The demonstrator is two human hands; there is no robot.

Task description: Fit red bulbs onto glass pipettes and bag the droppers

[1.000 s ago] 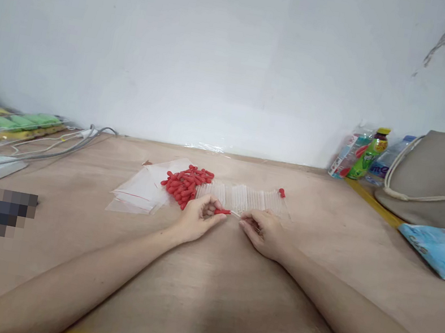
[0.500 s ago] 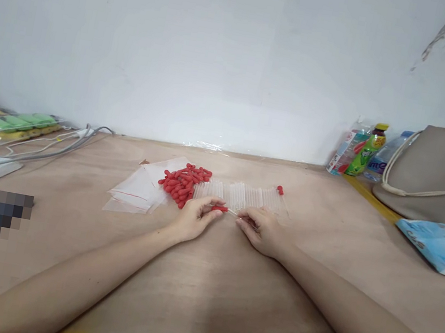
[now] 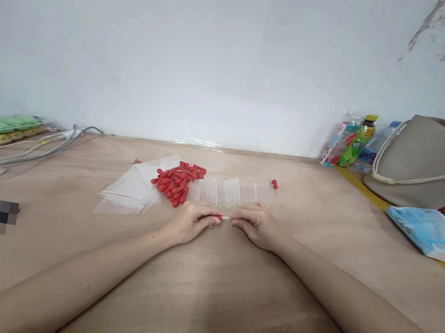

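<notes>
**Hands drawn closer, red bulb and clear tube now level**

Since the earlier frame, the gap between the two sets of fingertips has narrowed, and the tube that slanted then lies nearly flat; the whole view has also shifted a little.

Left hand [image 3: 189, 222] has thumb and fingers pinched around a red bulb [image 3: 217, 217], most of it covered. Right hand [image 3: 259, 227] grips a clear tube [image 3: 226, 217] in bent fingers, its far part hidden by them. Only a short stretch of tube shows between the hands.

Take that stretch as the centre of the dial, with twelve towards the wall [image 3: 191, 52]. Bulb and tube share one long axis, running nine to three: the bulb lies at nine, its visible end facing three, and the tube runs to three. Each hand is about equally near the join, one from either side. The two pieces seem to touch; whether the tube's end is inside the bulb, I cannot tell.

Around them on the table [image 3: 199, 300], a row of clear tubes [image 3: 229, 192] spreads at twelve, a pile of red bulbs [image 3: 176, 183] sits towards ten, with plastic bags [image 3: 128, 187] beyond it between nine and ten. One lone red bulb [image 3: 274, 184] stands out at about half past one.
</notes>
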